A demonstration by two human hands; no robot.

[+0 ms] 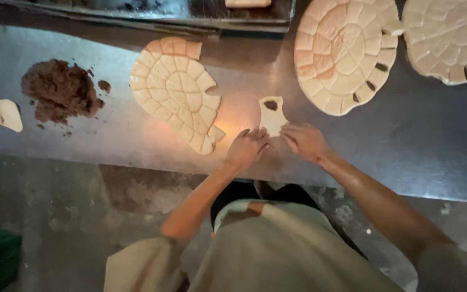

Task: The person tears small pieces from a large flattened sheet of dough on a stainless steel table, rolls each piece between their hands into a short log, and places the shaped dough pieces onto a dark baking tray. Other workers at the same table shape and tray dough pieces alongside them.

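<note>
A small dough piece (pixel 272 114) w/ a dab of brown filling at its far end is being worked near the front edge of the steel counter (pixel 395 146). It is pinched at its near end by the right hand (pixel 305 141); the left hand (pixel 247 147) rests beside it, fingers curled, nothing gripped. Judged early: piece flat, not yet rolled. Scored dough sheet (pixel 175 89) part used; filling pile (pixel 60 89) remains toward the left end.
</note>
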